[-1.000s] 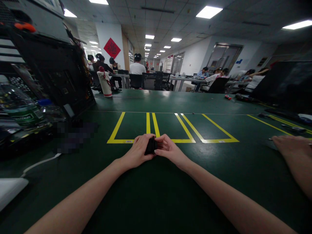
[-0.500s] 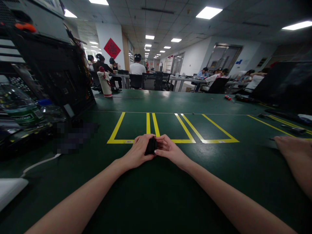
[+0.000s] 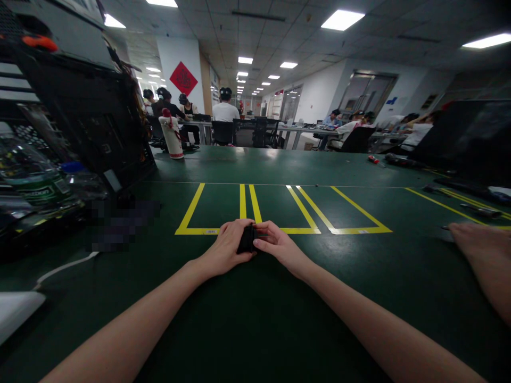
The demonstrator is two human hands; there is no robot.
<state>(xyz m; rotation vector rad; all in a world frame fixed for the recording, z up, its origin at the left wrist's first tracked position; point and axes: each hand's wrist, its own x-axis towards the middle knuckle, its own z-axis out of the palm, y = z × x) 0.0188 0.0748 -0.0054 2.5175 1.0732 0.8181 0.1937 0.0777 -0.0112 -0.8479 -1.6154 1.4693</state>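
Note:
A small black block-like object [image 3: 246, 240] is between my two hands, just in front of the yellow tape. My left hand [image 3: 227, 247] wraps round it from the left, thumb below and fingers over the far side. From the right, my right hand [image 3: 277, 243] grips its near right edge between thumb and fingers. Its exact kind is too dark to make out. Under both hands lies the dark green tabletop [image 3: 255, 319].
Yellow tape outlines [image 3: 351, 231] mark the table ahead. To the left stand an open computer case [image 3: 91, 122], plastic bottles [image 3: 38, 186] and a white cable [image 3: 66, 266]. A white cylinder [image 3: 172, 138] stands further back. Another person's hand [image 3: 475, 242] rests at the right.
Fingers of my right hand have shifted very slightly on the black object. My left hand and the object stay in nearly the same place.

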